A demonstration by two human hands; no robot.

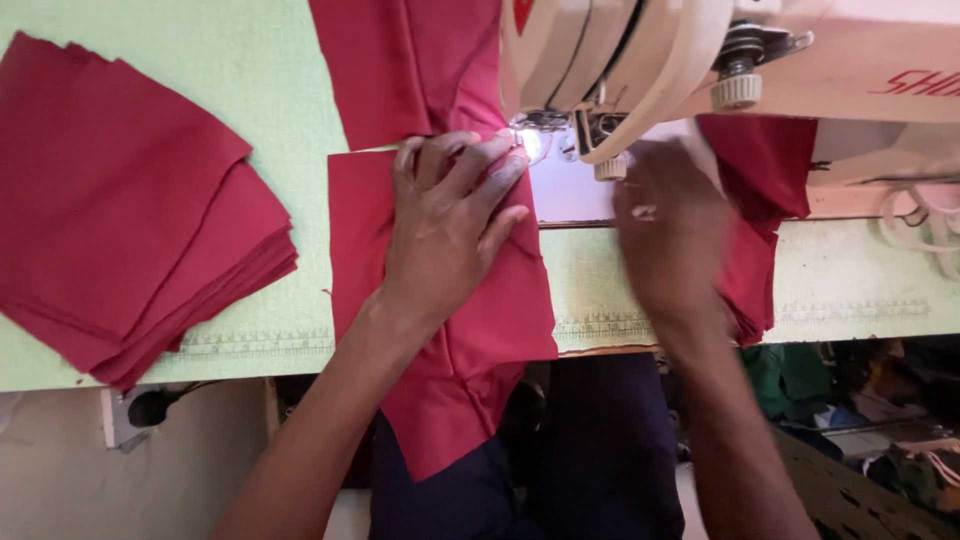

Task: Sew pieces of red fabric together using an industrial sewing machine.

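On the pale green tabletop (270,90), right in front of the cream sewing machine (640,60), we see a piece of dark red cloth (490,320) lying flat, its far edge pushed up toward the machine's needle area (545,135) and its near end hanging over the tabletop's front edge toward the person's lap. The cloth is plain, matte, and shows a fold or seam running along under the palm; more of the same red cloth (410,60) stretches away behind the machine. Our view shows the left hand (450,220) pressed flat on this piece, fingers spread slightly and extended forward, fingertips (505,160) just beside the lit presser-foot area; it grips nothing, it simply bears down on the fabric. The right hand (675,235) is blurred, hovering to the right of the needle plate with its fingers loosely apart; we cannot tell whether it touches anything, though it lies close to a second bunch of red cloth (755,210) draped over the tabletop's right part. Well apart to the left, a fanned stack of red cloth squares (130,200) rests on the tabletop. A printed ruler strip (250,345) runs along the tabletop's front edge.
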